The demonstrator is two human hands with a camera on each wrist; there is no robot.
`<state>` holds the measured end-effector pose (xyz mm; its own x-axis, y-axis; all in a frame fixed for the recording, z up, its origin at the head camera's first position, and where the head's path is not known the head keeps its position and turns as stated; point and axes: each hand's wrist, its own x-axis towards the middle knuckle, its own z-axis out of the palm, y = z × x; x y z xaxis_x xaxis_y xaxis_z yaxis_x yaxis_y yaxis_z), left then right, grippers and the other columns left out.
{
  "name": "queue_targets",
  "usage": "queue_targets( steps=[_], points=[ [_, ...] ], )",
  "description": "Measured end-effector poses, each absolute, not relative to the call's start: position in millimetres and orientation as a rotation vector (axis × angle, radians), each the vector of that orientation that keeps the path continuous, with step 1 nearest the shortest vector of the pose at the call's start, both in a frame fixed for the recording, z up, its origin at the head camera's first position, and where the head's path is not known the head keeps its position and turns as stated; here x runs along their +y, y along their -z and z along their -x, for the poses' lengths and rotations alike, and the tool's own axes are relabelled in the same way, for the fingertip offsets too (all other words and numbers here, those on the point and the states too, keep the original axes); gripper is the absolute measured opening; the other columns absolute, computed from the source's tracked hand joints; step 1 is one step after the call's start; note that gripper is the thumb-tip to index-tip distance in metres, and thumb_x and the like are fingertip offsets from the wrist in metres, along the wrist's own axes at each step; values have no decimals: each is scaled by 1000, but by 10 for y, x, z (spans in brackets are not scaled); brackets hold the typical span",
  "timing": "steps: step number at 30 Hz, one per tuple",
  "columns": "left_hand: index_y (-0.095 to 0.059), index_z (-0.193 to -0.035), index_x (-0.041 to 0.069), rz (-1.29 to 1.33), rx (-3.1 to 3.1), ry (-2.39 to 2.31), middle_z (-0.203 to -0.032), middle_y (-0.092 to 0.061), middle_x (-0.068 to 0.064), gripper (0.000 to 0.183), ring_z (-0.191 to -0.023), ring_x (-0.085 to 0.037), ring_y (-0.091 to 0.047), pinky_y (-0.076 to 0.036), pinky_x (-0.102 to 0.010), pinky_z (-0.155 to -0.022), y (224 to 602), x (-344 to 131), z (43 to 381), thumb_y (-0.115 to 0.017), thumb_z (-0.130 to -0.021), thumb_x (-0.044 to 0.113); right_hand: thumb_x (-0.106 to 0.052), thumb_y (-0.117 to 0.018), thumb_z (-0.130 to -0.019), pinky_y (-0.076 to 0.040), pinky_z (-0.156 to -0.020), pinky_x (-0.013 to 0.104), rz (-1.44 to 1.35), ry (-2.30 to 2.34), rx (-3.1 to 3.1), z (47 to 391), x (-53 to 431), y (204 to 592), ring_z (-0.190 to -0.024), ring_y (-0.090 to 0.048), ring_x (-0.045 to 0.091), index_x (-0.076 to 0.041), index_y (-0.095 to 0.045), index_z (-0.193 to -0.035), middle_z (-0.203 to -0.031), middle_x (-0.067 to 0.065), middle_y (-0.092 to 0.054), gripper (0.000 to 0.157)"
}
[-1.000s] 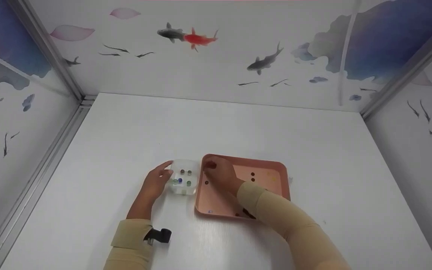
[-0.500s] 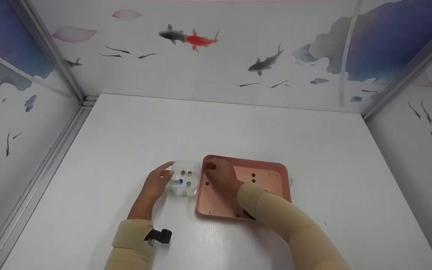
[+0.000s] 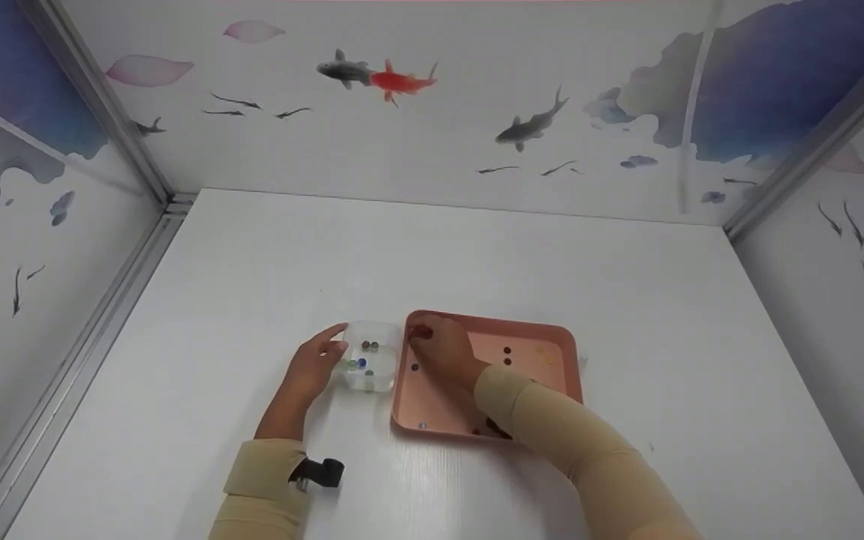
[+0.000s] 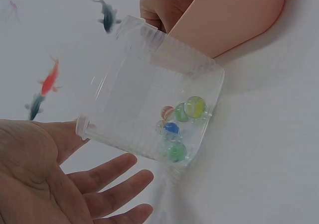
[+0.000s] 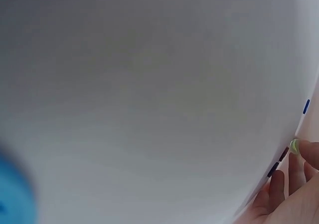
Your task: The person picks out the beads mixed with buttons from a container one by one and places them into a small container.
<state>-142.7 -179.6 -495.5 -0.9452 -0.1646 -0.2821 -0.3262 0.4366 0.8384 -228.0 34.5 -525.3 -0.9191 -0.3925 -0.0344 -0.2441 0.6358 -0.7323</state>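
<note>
In the head view a clear plastic container stands left of a pink tray. Several glass marbles lie inside it, gathered toward the bottom in the left wrist view. My left hand is at the container's left side, its thumb touching the rim and the other fingers fairly straight beside the wall. Over the tray's upper left corner, my right hand has its fingers bent. A green-yellow marble shows between its thumb and fingers in the right wrist view.
Dark round pieces lie scattered in the tray, with a bluish clear marble near its lower left corner. Yellow pieces sit toward the right. White walls with painted fish surround the white table.
Inside the container, marbles have shifted slightly; two now lie closer together at the top. Both hands and the tray stay nearly in place.
</note>
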Motion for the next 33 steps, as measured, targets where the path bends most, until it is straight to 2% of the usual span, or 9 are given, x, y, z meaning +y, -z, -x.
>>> queue_targets(
  steps=[5,13,20,24,29,33],
  points=[
    [-44,-145,11,409,2527,-1543,-134,-54,-23,44,-129,-40,-46,-37,-55,-106,4932,-1793,1414,-48,-103,22,-6,-58,-92,-49,-92,28,563,1144,2671,2287,357,5233,-100,-59,8,-19,-70,-109,-106,-9,-66,24],
    [-43,-145,10,402,2531,-1537,-135,-53,-24,44,-131,-42,-44,-36,-55,-107,4942,-1799,1413,-48,-103,21,-9,-60,-94,-46,-99,31,541,1168,2630,2294,409,5174,-110,-57,9,-21,-68,-116,-116,-7,-66,26],
    [-43,-145,9,396,2529,-1542,-134,-53,-24,44,-130,-42,-44,-36,-54,-106,4946,-1803,1415,-48,-102,20,-7,-60,-93,-51,-80,31,521,1259,2543,2316,484,5137,-92,-58,16,-20,-67,-118,-110,-2,-66,29],
    [-43,-145,8,388,2532,-1549,-134,-53,-25,44,-131,-42,-43,-36,-54,-107,4932,-1800,1412,-48,-102,20,-10,-61,-95,-51,-81,29,436,1274,2511,2327,500,5102,-94,-58,15,-21,-67,-119,-110,-3,-65,28],
    [-43,-145,8,388,2525,-1559,-135,-53,-25,44,-131,-42,-43,-36,-54,-107,4939,-1802,1411,-47,-103,20,-13,-65,-93,-53,-87,32,431,1294,2544,2336,493,5045,-101,-61,16,-15,-67,-119,-112,1,-67,26],
    [-43,-145,8,386,2521,-1570,-134,-53,-25,44,-130,-42,-44,-37,-54,-106,4950,-1801,1420,-48,-102,19,-10,-65,-92,-54,-86,35,466,1390,2528,2332,506,4987,-103,-63,23,-7,-65,-120,-112,8,-68,28]
  ],
)
